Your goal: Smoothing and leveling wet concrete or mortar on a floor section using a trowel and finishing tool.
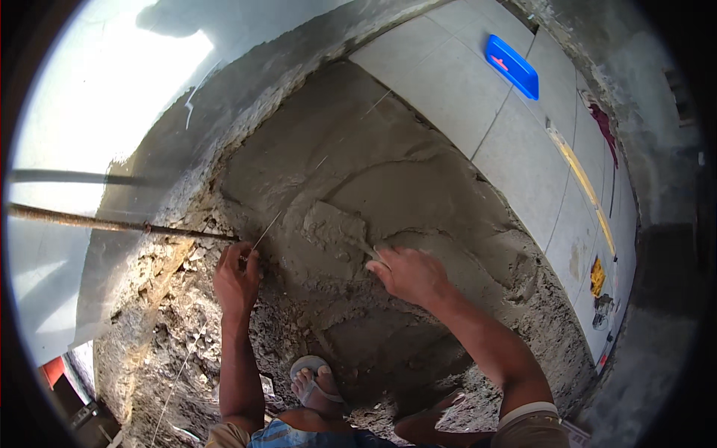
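My right hand (pixel 412 275) is wrapped round the handle of a trowel (pixel 334 230), whose blade is coated in wet grey mortar and rests on the mortar bed (pixel 388 187). At the left edge of that bed, my left hand (pixel 237 275) has its fingers pinched together on a thin pale string (pixel 267 230). The string runs across the mortar toward the far right and down over the rubble to the near left. Just beyond my left fingertips is the end of a rusty metal rod (pixel 187 232).
Large pale tiles (pixel 515 149) border the mortar on the right. On them lie a blue tray (pixel 512 67), a long yellowish strip (pixel 582 179) and a yellow cloth-like thing (pixel 597 278). A wall (pixel 160 149) rises on the left above broken rubble (pixel 172 313). My sandalled foot (pixel 317 384) stands close by.
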Available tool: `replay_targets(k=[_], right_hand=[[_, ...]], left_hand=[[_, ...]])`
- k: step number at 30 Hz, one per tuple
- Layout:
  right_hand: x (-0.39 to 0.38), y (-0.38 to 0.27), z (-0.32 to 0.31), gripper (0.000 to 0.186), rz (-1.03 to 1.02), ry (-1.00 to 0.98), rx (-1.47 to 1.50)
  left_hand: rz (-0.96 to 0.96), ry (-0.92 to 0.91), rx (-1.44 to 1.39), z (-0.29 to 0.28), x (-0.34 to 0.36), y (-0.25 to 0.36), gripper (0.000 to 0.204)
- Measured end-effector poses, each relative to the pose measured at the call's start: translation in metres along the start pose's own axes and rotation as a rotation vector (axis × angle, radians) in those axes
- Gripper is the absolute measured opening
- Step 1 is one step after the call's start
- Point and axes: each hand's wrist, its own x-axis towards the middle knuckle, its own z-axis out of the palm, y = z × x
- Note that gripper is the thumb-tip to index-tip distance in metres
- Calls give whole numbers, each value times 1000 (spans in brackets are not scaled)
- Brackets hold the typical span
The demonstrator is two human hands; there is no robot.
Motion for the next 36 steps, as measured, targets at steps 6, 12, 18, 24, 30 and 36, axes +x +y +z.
replay_targets(k=[6, 12, 18, 24, 30, 36], right_hand=[[50, 50, -46, 45, 167, 123, -10], [80, 104, -71, 54, 282, 199, 20], [110, 121, -85, 66, 295, 147, 113], [139, 109, -91, 66, 276, 188, 117], [168, 93, -109, 60, 268, 148, 156], [135, 111, -109, 48, 357, 125, 297]], left_hand=[[14, 37, -16, 5, -1, 0, 14], [78, 69, 13, 11, 1, 8, 14], [84, 64, 5, 11, 4, 15, 13], [105, 70, 12, 12, 8, 15, 12], [110, 62, 37, 16, 8, 12, 12], [51, 16, 61, 17, 8, 9, 18]])
